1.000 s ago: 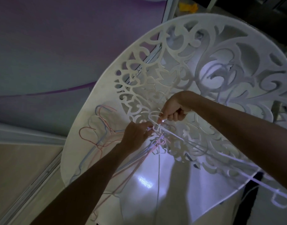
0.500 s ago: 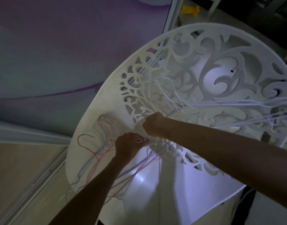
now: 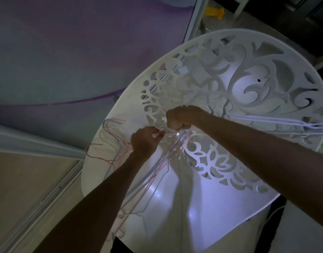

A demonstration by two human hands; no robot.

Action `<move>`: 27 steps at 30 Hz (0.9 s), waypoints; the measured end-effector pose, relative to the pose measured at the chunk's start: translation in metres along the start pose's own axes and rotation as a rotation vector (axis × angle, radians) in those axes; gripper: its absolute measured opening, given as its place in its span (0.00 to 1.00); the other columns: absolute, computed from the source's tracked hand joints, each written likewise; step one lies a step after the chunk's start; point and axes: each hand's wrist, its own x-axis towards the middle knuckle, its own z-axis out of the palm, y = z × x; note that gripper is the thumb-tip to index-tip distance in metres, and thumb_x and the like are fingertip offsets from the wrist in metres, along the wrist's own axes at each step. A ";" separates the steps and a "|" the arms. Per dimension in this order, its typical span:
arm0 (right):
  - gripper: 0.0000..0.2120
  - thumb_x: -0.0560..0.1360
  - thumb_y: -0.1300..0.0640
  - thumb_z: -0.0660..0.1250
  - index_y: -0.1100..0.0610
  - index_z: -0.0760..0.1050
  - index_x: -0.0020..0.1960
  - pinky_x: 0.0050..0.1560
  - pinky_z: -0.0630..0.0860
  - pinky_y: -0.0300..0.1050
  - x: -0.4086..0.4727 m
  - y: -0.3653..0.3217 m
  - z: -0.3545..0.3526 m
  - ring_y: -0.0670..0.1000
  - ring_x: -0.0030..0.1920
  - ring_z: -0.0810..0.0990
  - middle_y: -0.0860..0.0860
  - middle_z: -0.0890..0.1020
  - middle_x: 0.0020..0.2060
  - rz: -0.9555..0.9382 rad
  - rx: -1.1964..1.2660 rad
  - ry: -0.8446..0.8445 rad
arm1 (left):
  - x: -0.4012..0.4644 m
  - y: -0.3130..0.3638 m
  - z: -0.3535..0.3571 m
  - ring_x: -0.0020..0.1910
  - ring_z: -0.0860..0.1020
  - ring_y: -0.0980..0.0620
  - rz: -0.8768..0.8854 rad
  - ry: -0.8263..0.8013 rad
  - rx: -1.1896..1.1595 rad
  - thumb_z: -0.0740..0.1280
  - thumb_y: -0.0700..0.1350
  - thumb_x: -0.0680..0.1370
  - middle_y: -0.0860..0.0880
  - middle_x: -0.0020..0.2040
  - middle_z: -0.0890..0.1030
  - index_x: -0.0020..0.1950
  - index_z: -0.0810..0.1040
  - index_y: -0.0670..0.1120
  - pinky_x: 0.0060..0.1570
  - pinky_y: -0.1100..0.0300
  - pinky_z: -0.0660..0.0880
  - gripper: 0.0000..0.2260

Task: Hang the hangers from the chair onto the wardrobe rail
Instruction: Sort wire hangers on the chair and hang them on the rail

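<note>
Two hands over a white chair (image 3: 221,207): left hand (image 3: 145,141) pinching a wire from pink and blue hangers (image 3: 111,143) piled on the seat, right hand (image 3: 179,117) clenched around white hangers (image 3: 285,123). Likely snagging of tangled hooks if yanked.

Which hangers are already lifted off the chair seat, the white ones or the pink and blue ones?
The white hangers, sticking out rightward from the right hand; the pink and blue hangers lie on the chair.
</note>
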 end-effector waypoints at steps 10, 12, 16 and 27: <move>0.12 0.81 0.60 0.55 0.57 0.74 0.44 0.13 0.53 0.31 -0.006 0.034 -0.004 0.42 0.14 0.56 0.46 0.60 0.17 0.181 0.892 -0.555 | -0.018 -0.029 -0.032 0.52 0.80 0.46 -0.042 -0.138 -0.038 0.63 0.59 0.76 0.47 0.50 0.83 0.49 0.82 0.49 0.47 0.58 0.74 0.16; 0.09 0.81 0.58 0.55 0.55 0.75 0.53 0.14 0.54 0.31 -0.010 0.049 0.016 0.42 0.16 0.56 0.45 0.60 0.19 0.117 1.051 -0.560 | -0.021 -0.031 -0.031 0.50 0.81 0.46 -0.027 -0.116 -0.036 0.61 0.62 0.75 0.47 0.48 0.83 0.47 0.82 0.49 0.44 0.59 0.74 0.19; 0.11 0.81 0.59 0.56 0.58 0.74 0.59 0.24 0.57 0.34 -0.019 0.074 0.053 0.43 0.24 0.62 0.47 0.66 0.28 0.029 1.099 -0.351 | -0.027 -0.028 -0.024 0.46 0.82 0.48 0.070 -0.074 -0.164 0.58 0.64 0.71 0.50 0.44 0.84 0.45 0.82 0.49 0.43 0.56 0.77 0.21; 0.09 0.75 0.52 0.68 0.57 0.82 0.41 0.20 0.60 0.31 -0.044 0.071 0.083 0.41 0.17 0.63 0.50 0.74 0.20 -0.015 1.032 0.299 | -0.020 0.008 -0.036 0.48 0.81 0.52 0.234 -0.165 -0.249 0.65 0.53 0.75 0.51 0.48 0.84 0.50 0.82 0.48 0.50 0.59 0.75 0.12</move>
